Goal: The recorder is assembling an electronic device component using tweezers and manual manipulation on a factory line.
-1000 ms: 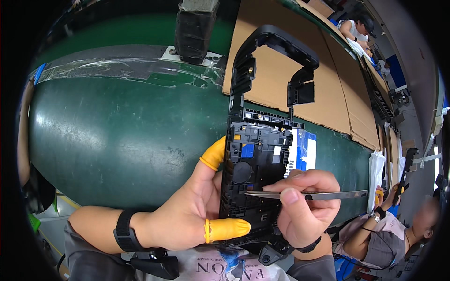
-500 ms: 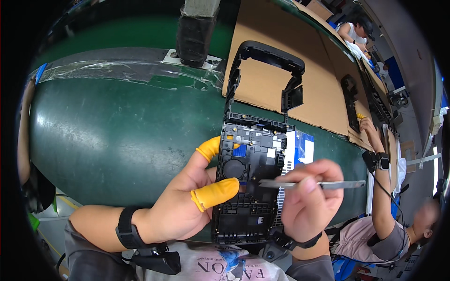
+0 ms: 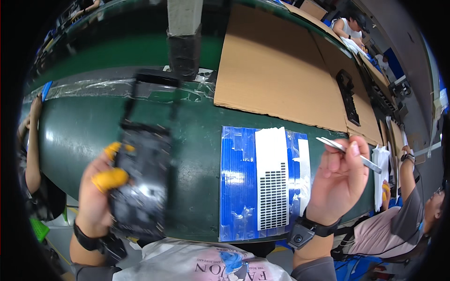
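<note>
My left hand (image 3: 99,187), with yellow finger cots on thumb and forefinger, grips the left edge of a black plastic housing (image 3: 143,182). The housing is smeared by motion; an open frame forms its far end. In my right hand (image 3: 340,182) is a pair of metal tweezers (image 3: 356,157), pinched between thumb and fingers, tips pointing left and away. Between the hands lies a blue plastic board (image 3: 239,182) with clear tape over it. On it a white backing sheet (image 3: 272,187) carries rows of small black rectangular stickers, the upper left part bare.
Brown cardboard (image 3: 267,61) covers the far right of the green table (image 3: 75,140), with another black plastic part (image 3: 348,96) on it. A metal post (image 3: 184,42) rises at the back. Co-workers sit at the right (image 3: 379,229), far right (image 3: 349,28) and left (image 3: 35,154).
My left hand has carried the housing leftward, uncovering the blue board and sticker sheet. My right hand with the tweezers has moved right and up. The right-hand co-worker's arm has left the black part.
</note>
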Demonstrator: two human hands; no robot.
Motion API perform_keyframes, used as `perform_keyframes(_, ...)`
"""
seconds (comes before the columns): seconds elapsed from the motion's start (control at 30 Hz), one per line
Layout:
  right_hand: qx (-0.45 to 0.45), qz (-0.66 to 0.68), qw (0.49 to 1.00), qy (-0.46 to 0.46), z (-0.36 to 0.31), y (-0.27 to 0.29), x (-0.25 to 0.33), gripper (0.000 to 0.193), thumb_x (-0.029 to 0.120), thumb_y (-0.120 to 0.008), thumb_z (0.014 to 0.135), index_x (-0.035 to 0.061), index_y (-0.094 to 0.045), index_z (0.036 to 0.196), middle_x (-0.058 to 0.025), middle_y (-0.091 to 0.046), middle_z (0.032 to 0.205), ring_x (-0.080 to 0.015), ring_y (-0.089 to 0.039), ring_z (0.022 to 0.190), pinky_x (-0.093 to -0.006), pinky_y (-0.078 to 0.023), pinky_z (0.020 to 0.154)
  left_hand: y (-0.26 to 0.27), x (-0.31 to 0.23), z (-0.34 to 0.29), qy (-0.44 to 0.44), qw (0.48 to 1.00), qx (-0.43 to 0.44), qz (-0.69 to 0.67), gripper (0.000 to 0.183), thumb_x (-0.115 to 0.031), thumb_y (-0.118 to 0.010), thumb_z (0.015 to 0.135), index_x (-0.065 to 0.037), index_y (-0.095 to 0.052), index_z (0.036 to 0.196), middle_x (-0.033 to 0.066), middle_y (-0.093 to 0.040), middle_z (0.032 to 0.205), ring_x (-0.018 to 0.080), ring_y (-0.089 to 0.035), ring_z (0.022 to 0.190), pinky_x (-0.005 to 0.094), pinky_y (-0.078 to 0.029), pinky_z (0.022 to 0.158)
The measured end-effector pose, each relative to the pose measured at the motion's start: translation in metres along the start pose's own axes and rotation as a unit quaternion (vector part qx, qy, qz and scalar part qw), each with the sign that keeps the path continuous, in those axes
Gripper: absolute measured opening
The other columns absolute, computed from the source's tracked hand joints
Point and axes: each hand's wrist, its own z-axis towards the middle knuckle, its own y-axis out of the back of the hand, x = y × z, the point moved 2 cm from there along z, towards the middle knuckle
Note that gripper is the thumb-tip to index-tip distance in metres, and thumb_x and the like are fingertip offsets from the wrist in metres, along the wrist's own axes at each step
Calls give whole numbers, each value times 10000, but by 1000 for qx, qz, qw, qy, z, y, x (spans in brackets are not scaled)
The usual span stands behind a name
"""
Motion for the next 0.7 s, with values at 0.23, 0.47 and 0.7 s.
perform_keyframes(0.23, 7, -9, 1000, 3, -6, -7, -7, 143, 15, -519, 757, -21, -491, 893, -127, -570, 695, -63, -390, 466, -168, -334, 462, 62, -87, 144, -51, 997, -40, 43, 289, -224, -359, 871, -61, -482, 1076, 43, -557, 992, 169, -537, 896, 328, -422, 800)
perform_keyframes(0.47, -32, -25, 999, -19, 5, 6, -26, 106, -8, -534, 751, -29, -503, 850, -47, -511, 628, -52, -395, 450, -169, -345, 454, 105, -88, 220, -202, 922, -208, 257, 388, -187, -416, 816, -81, -345, 1182, 85, -468, 1073, 148, -428, 1015, 310, -324, 859)
perform_keyframes(0.7, -39, 75, 995, -47, 12, 2, -16, 102, 30, -562, 748, -3, -515, 833, -37, -531, 609, -39, -421, 453, -150, -319, 409, 1, -59, 106, -34, 882, 171, 438, 91, -67, -525, 751, -17, -562, 818, 41, -562, 762, 100, -539, 702, 218, -451, 624)
